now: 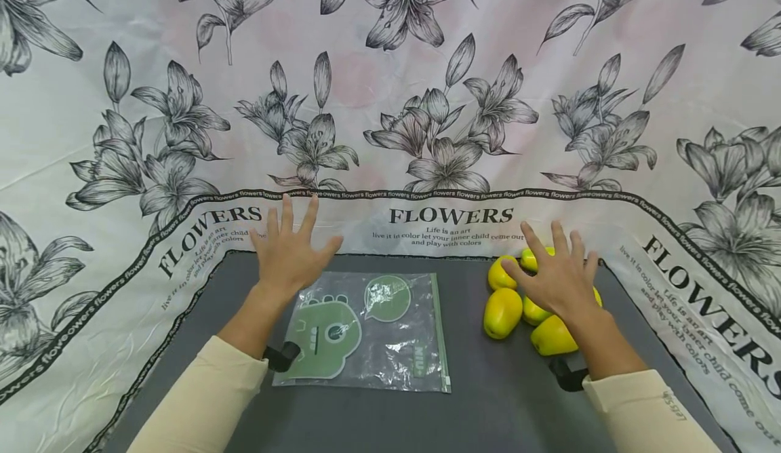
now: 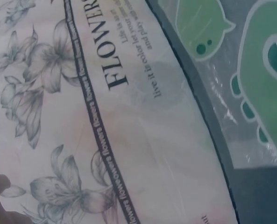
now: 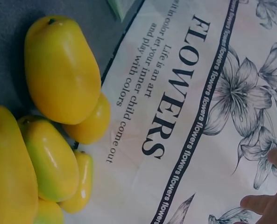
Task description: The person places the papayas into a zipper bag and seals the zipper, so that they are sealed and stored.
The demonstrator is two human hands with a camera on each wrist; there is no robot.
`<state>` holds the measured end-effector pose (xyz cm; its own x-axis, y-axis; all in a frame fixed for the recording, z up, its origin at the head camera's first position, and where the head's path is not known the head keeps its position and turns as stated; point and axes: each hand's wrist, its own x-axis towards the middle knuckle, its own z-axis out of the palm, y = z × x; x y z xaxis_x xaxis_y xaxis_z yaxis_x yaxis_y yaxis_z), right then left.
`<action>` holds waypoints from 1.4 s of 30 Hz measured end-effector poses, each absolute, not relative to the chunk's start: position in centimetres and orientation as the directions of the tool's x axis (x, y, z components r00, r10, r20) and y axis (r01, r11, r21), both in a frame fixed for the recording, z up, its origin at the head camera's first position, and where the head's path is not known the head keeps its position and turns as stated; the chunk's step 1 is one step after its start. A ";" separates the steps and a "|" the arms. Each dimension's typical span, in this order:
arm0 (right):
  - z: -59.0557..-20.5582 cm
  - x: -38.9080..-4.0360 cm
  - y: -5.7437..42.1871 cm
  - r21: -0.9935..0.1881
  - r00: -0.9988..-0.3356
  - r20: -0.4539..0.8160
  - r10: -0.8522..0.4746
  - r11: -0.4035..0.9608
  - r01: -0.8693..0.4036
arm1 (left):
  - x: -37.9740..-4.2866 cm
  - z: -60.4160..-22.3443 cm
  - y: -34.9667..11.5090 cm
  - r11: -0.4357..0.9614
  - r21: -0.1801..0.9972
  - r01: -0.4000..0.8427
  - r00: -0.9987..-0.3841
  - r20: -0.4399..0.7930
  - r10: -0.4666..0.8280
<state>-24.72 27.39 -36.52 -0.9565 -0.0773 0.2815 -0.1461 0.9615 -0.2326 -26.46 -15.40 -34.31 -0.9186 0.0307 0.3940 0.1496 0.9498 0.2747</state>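
A clear zip bag [image 1: 396, 334] with green cartoon prints lies flat on the dark grey table, its slider side to the right. Over its upper left corner hovers my left hand [image 1: 288, 256], fingers spread, holding nothing. On the right, several yellow mangoes [image 1: 503, 313] with greenish tints sit in a cluster. My right hand [image 1: 558, 280] is spread above them and hides part of the group; no mango is in its grasp. The right wrist view shows the mangoes [image 3: 61, 70] close up, and the left wrist view shows the bag's green print [image 2: 269, 79].
A white cloth [image 1: 451, 226] printed with flowers and the word FLOWERS hangs behind the table and runs along both sides. The grey tabletop [image 1: 464, 419] extends in front of the bag and mangoes. Black straps [image 1: 567, 375] circle both wrists.
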 end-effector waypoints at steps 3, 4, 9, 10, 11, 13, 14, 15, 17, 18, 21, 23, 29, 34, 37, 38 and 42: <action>-37.2 -24.7 27.2 -0.227 -0.949 0.303 -0.085 0.961 -0.158 | -26.5 -35.3 -14.6 0.947 0.279 0.159 -0.923 0.383 0.042; -37.5 -24.8 27.1 -0.223 -0.947 0.310 -0.088 0.961 -0.163 | -26.5 -35.6 -14.3 0.945 0.284 0.164 -0.923 0.383 0.045; -38.7 -25.0 26.7 -0.223 -0.936 0.336 -0.101 0.958 -0.183 | -26.6 -37.2 -12.7 0.935 0.310 0.174 -0.930 0.363 0.053; -39.0 -25.1 26.6 -0.226 -0.936 0.336 -0.103 0.956 -0.186 | -26.6 -37.5 -12.4 0.930 0.321 0.177 -0.933 0.357 0.055; -39.3 -25.2 26.5 -0.233 -0.936 0.335 -0.104 0.954 -0.190 | -26.6 -37.9 -12.1 0.929 0.326 0.178 -0.935 0.351 0.056; -39.8 -25.3 26.3 -0.248 -0.937 0.332 -0.107 0.949 -0.196 | -26.6 -38.5 -11.5 0.924 0.336 0.185 -0.937 0.344 0.062; -40.1 -25.4 26.2 -0.252 -0.938 0.329 -0.108 0.947 -0.197 | -26.6 -38.8 -11.2 0.921 0.341 0.188 -0.937 0.342 0.065; -40.3 -25.5 26.1 -0.256 -0.939 0.325 -0.108 0.946 -0.197 | -26.6 -39.1 -10.9 0.921 0.341 0.189 -0.939 0.338 0.067; -40.7 -25.6 25.9 -0.262 -0.941 0.322 -0.106 0.945 -0.196 | -26.6 -39.5 -10.4 0.925 0.330 0.190 -0.939 0.338 0.072; -40.9 -25.6 25.8 -0.260 -0.940 0.323 -0.105 0.946 -0.195 | -26.6 -39.8 -10.1 0.925 0.329 0.192 -0.938 0.339 0.075; -41.5 -25.7 25.5 -0.259 -0.940 0.326 -0.106 0.946 -0.196 | -26.6 -40.4 -9.5 0.927 0.322 0.192 -0.940 0.333 0.079; -42.0 -25.8 25.4 -0.260 -0.938 0.328 -0.111 0.944 -0.203 | -26.7 -40.9 -9.2 0.929 0.315 0.195 -0.939 0.335 0.083; -43.6 -26.0 25.1 -0.271 -0.945 0.303 -0.126 0.939 -0.212 | -26.7 -42.3 -8.1 0.924 0.329 0.194 -0.942 0.325 0.082; -44.6 -26.1 24.6 -0.275 -0.949 0.285 -0.134 0.937 -0.215 | -26.8 -43.6 -7.2 0.917 0.344 0.203 -0.946 0.309 0.093; -45.3 -26.2 24.3 -0.270 -0.951 0.278 -0.138 0.938 -0.215 | -26.8 -44.4 -6.7 0.923 0.329 0.199 -0.949 0.298 0.098; -45.5 -26.3 24.2 -0.269 -0.951 0.275 -0.138 0.939 -0.214 | -26.8 -44.6 -6.5 0.923 0.328 0.199 -0.951 0.292 0.101; -46.5 -26.4 24.0 -0.253 -0.951 0.274 -0.139 0.944 -0.211 | -27.0 -45.6 -5.7 0.921 0.337 0.194 -0.958 0.266 0.104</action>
<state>-26.42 23.97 -46.47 -0.9515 -0.1394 0.2743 -0.2112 0.9442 -0.2527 -26.97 -5.71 -45.56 -0.9582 0.1043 0.2664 0.1940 0.9213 0.3371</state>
